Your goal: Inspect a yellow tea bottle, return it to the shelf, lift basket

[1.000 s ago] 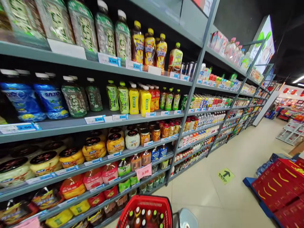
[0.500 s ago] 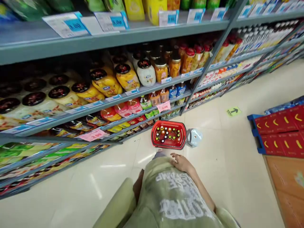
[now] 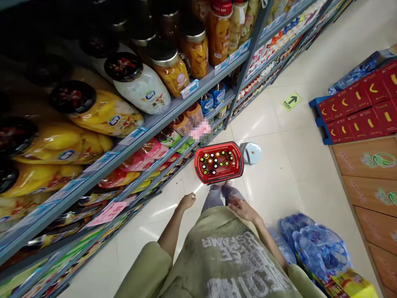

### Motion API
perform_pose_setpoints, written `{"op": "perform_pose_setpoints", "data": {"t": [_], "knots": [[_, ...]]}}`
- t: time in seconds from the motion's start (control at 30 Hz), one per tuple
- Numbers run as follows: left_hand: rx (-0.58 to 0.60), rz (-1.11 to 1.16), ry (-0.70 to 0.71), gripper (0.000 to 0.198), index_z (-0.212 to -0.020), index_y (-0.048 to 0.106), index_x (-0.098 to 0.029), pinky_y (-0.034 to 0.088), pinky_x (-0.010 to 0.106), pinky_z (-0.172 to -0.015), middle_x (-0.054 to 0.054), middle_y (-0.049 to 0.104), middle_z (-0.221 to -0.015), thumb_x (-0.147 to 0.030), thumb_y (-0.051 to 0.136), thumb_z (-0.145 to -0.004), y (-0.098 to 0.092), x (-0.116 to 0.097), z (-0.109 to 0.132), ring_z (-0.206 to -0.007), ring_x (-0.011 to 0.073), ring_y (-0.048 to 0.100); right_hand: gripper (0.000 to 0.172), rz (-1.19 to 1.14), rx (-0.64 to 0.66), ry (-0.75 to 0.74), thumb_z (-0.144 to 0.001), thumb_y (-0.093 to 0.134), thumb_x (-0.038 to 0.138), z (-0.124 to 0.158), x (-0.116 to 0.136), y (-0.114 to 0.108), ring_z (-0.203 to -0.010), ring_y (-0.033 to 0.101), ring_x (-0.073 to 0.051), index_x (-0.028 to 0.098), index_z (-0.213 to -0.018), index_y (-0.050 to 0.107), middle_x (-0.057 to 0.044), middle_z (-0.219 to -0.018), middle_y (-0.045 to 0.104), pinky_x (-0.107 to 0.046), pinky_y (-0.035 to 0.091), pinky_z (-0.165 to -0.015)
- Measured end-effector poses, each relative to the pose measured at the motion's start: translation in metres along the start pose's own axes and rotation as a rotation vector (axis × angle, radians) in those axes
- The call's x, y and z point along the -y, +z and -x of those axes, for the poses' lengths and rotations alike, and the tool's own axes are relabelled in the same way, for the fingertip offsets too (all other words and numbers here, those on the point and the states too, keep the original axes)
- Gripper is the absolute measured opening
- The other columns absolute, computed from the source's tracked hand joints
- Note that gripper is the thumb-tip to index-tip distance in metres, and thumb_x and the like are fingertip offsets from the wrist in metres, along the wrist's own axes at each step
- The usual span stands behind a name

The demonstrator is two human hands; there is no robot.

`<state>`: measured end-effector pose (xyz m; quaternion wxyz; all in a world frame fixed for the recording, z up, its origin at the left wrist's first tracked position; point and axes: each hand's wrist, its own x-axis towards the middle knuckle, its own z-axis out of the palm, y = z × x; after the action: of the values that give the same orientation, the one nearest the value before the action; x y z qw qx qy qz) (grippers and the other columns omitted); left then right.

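A red shopping basket (image 3: 217, 179) stands on the floor in front of my feet, with several small bottles upright in it, their caps showing. My left hand (image 3: 187, 201) hangs in the air below and left of the basket, its fingers curled closed with nothing visible in them. My right hand (image 3: 243, 209) is by my right thigh, fingers loosely bent and somewhat apart, holding nothing. Neither hand touches the basket. A pale blue-grey object (image 3: 252, 153) with a small round spot on top is at the basket's right side.
Shelving (image 3: 173, 124) runs along the left, with fruit jars (image 3: 141, 85) and a pink price tag (image 3: 108, 213). To the right are stacked red boxes (image 3: 356, 101), brown cartons (image 3: 369, 161) and blue-wrapped packs (image 3: 321, 244). A yellow-green arrow sticker (image 3: 290, 100) marks the floor.
My left hand has come out from beside my body, forward and left, into clear view. The right hand has shifted slightly. My view has moved closer to the shelf jars, and wrapped packs now show lower right.
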<state>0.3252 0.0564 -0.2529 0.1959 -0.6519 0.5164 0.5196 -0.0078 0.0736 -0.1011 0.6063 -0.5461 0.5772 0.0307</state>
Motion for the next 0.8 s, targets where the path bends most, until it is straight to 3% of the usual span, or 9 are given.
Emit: {"op": "perform_pose_setpoints", "data": {"t": [0.2,0.3,0.4,0.5,0.63,0.8], "knots": [[-0.035,0.057,0.090,0.034,-0.129,0.064,-0.017,0.054,0.048,-0.102,0.010,0.071,-0.123,-0.039,0.058,-0.104,-0.005,-0.036,-0.050,-0.113,0.0241,0.068,0.044,0.006,0.028,0.047,-0.095,0.061,0.040,-0.036,0.020,-0.016,-0.104,0.075,-0.028,0.025,-0.137,0.062,-0.010,-0.130,0.076,-0.041,0.054,-0.102],[-0.019,0.055,0.144,0.033,-0.126,0.066,-0.017,0.055,0.047,-0.102,0.010,0.072,-0.122,-0.040,0.060,-0.103,0.002,-0.064,-0.056,-0.112,0.0238,0.069,0.048,-0.052,0.007,0.108,-0.098,0.058,0.041,-0.075,0.023,-0.032,-0.084,0.077,-0.020,0.027,-0.144,0.056,-0.008,-0.142,0.069,-0.035,0.058,-0.094],[0.021,0.031,0.180,0.032,-0.123,0.068,-0.016,0.056,0.047,-0.100,0.009,0.073,-0.118,-0.040,0.062,-0.102,0.010,-0.089,-0.054,-0.108,0.0232,0.070,0.051,-0.110,-0.001,0.271,-0.100,0.056,0.041,-0.114,0.011,-0.049,-0.065,0.074,-0.015,0.023,-0.148,0.052,-0.010,-0.140,0.070,-0.031,0.061,-0.078],[0.072,0.001,0.198,0.033,-0.124,0.068,-0.017,0.056,0.048,-0.101,0.010,0.073,-0.120,-0.040,0.063,-0.101,0.018,-0.106,-0.051,-0.109,0.0235,0.070,0.058,-0.141,-0.001,0.504,-0.096,0.067,0.042,-0.133,-0.019,-0.062,-0.069,0.075,-0.019,0.014,-0.145,0.054,-0.016,-0.121,0.076,-0.033,0.061,-0.072],[0.137,-0.043,0.194,0.035,-0.129,0.066,-0.017,0.054,0.049,-0.105,0.010,0.072,-0.126,-0.040,0.060,-0.103,0.020,-0.116,-0.049,-0.116,0.0243,0.068,0.046,-0.243,-0.016,0.679,-0.103,0.058,0.039,-0.117,-0.069,-0.073,-0.075,0.073,-0.014,0.011,-0.140,0.056,-0.012,-0.110,0.076,-0.034,0.062,-0.077],[0.192,-0.141,0.112,0.036,-0.127,0.067,-0.016,0.055,0.050,-0.103,0.011,0.072,-0.124,-0.043,0.060,-0.103,-0.002,-0.123,-0.060,-0.115,0.0251,0.069,0.037,-0.389,-0.143,0.650,-0.107,0.050,0.038,-0.053,-0.099,-0.063,-0.075,0.071,-0.013,0.015,-0.133,0.060,-0.008,-0.112,0.075,-0.033,0.063,-0.075]]}}
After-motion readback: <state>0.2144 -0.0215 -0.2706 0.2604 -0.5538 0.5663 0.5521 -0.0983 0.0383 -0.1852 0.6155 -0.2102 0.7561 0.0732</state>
